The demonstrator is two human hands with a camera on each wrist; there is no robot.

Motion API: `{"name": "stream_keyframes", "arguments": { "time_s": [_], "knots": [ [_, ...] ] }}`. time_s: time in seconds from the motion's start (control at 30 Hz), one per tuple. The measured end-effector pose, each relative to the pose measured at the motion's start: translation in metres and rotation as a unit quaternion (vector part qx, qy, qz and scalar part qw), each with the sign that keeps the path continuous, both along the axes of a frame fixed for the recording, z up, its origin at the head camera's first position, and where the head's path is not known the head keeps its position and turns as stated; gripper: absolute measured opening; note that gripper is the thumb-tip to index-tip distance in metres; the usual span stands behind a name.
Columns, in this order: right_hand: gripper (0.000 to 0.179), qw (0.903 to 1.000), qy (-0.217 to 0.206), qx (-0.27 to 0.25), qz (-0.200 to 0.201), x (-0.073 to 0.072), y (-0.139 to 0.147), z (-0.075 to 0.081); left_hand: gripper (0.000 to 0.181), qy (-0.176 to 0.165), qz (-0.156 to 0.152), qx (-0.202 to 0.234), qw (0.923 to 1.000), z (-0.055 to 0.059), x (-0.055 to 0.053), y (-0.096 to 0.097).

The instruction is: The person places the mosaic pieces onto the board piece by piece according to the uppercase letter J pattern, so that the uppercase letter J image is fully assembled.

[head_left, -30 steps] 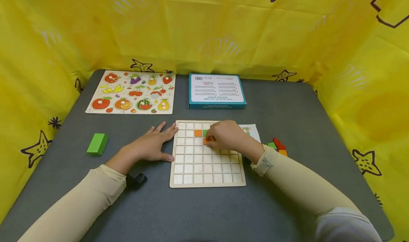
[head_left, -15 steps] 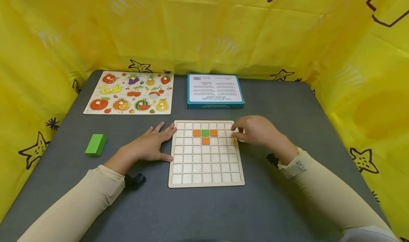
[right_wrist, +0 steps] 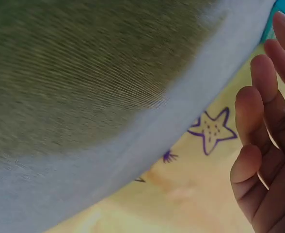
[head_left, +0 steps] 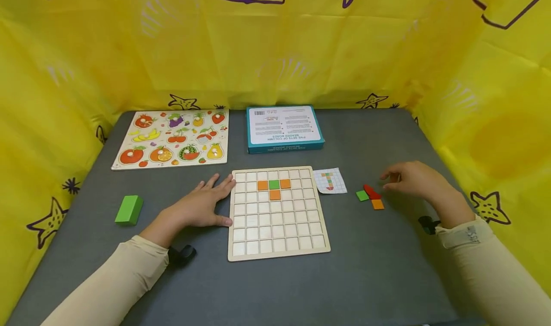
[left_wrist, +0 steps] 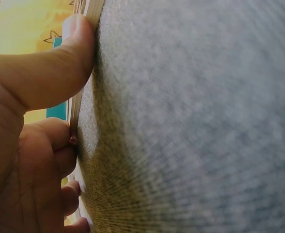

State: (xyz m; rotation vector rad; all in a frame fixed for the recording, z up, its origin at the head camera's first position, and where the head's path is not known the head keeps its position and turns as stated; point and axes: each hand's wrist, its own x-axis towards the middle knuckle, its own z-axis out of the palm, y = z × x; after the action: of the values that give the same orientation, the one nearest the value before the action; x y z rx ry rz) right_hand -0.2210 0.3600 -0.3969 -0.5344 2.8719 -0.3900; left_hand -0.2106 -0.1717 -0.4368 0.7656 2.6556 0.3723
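Observation:
A wooden grid board (head_left: 275, 232) lies mid-table in the head view. On it sit a green square tile (head_left: 274, 184) with orange tiles on either side and another orange tile (head_left: 275, 195) below. My left hand (head_left: 200, 206) rests spread at the board's left edge, thumb and fingertips touching it; the left wrist view shows the thumb (left_wrist: 50, 68) against that edge. My right hand (head_left: 415, 182) hovers with loosely bent fingers, holding nothing, just right of the loose pieces: a green tile (head_left: 362, 196), an orange tile (head_left: 377, 204) and red pieces (head_left: 370, 191).
A small pattern card (head_left: 337, 185) lies against the board's right side. Behind are a fruit puzzle board (head_left: 193, 158) and a teal-edged box (head_left: 284, 129). A green block (head_left: 129, 209) stands at left. Yellow cloth (head_left: 275, 43) surrounds the table.
My right hand has left the grid and moved right, past the card to beside the loose tiles. An orange tile now shows right of the green one. The left hand stays put.

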Motion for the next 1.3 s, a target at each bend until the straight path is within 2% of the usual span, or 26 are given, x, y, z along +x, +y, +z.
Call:
{"name": "stream_keyframes", "arguments": {
  "time_s": [0.23, 0.47, 0.63, 1.07, 1.17, 1.3],
  "knots": [
    [0.026, 0.9989, -0.029, -0.024, 0.030, -0.002, -0.008, -0.012, 0.108, 0.008, 0.005, 0.002, 1.0000, -0.001, 0.001, 0.000],
    [0.023, 0.9986, -0.038, -0.013, 0.035, -0.003, -0.025, -0.021, 0.108, 0.000, 0.000, 0.001, 1.0000, -0.001, 0.002, 0.000],
    [0.016, 0.9978, -0.040, -0.018, 0.049, -0.004, -0.033, -0.022, 0.108, 0.005, 0.001, 0.006, 1.0000, -0.001, 0.003, 0.000],
    [0.014, 0.9978, -0.034, -0.031, 0.049, -0.004, -0.035, -0.024, 0.108, -0.007, 0.003, -0.008, 0.9999, 0.003, -0.001, 0.003],
    [0.014, 0.9971, -0.028, -0.046, 0.053, -0.007, -0.045, -0.020, 0.108, -0.009, 0.003, -0.010, 0.9999, 0.004, -0.001, 0.004],
    [0.015, 0.9948, -0.014, -0.052, 0.086, -0.013, -0.074, -0.018, 0.108, -0.007, 0.002, -0.016, 0.9998, 0.003, 0.000, 0.004]
  ]
}}
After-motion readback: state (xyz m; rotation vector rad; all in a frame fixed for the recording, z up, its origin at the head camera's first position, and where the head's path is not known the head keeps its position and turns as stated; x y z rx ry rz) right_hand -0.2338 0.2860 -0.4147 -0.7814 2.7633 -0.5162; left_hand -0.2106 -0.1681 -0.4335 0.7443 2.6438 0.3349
